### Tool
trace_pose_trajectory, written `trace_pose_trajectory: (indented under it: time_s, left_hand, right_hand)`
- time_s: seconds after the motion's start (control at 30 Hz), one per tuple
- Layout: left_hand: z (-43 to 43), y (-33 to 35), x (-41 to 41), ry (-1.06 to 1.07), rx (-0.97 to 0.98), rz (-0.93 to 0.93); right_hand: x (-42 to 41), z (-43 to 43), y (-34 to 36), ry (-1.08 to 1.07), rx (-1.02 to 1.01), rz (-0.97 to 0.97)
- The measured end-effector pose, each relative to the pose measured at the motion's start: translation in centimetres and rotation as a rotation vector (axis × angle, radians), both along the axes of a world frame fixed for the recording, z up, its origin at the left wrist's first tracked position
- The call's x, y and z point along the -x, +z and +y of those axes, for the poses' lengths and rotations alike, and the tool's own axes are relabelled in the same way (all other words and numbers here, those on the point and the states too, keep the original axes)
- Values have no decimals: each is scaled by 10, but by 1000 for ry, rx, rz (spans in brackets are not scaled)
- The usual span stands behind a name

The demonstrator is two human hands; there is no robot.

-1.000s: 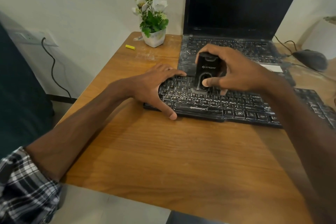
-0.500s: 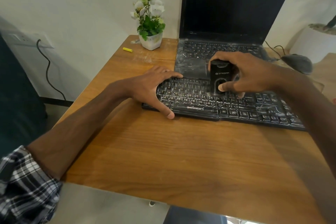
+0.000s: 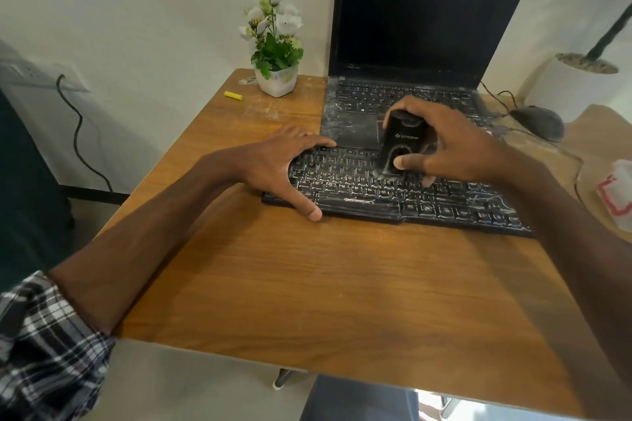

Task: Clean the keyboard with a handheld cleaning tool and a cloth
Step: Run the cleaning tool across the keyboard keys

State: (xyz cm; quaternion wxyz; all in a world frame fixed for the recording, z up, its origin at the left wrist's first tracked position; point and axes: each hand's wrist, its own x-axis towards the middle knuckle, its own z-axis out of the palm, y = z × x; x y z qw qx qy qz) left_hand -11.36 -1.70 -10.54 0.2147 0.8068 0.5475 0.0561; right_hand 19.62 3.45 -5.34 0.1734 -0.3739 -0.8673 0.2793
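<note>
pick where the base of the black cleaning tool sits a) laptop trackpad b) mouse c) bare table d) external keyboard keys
d: the right hand grips the cleaning tool upright, its base down on the keys of the external keyboard in front of the laptop.

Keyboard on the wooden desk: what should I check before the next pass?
1. Right hand grips black handheld cleaning tool: ok.
2. Tool's lower end on black dust-streaked keyboard: ok.
3. Left hand flat on keyboard's left end: ok.
4. Keys right of tool dust-free: not ok.
5. Cloth at hand: cannot tell; white-and-red item at right edge unclear.
</note>
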Motion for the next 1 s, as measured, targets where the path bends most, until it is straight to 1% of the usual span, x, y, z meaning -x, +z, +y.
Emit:
trace_pose_trajectory:
  time_s: [0.2, 0.47, 0.5, 0.57, 0.6, 0.63, 0.7, 0.73, 0.93, 1.0]
  left_hand:
    - [0, 0, 0, 3, -1, 1]
    - [-1, 1, -1, -1, 0, 6]
    - [-2, 1, -1, 0, 4, 4]
    - [-2, 2, -1, 4, 7, 3]
    - [-2, 1, -1, 3, 6, 6]
    - [-2, 1, -1, 1, 6, 8]
    - [-2, 1, -1, 1, 4, 7]
    - [-2, 0, -1, 2, 3, 5]
    - [-2, 1, -1, -3, 0, -4]
    - [-2, 1, -1, -3, -4, -8]
  right_hand:
    - [-14, 3, 3, 10, 0, -63]
    - [-29, 11, 20, -19, 74, -204]
    - [-28, 11, 24, -19, 54, -247]
    - [-23, 9, 31, 2, -62, -322]
    - [-19, 7, 32, 4, -105, -304]
    - [-15, 5, 31, 4, -113, -246]
    - [-10, 1, 24, 3, -46, -101]
    - [-9, -2, 20, 2, -16, -67]
    - [-27, 5, 4, -57, 25, -11]
    - [-33, 5, 4, -43, 16, -34]
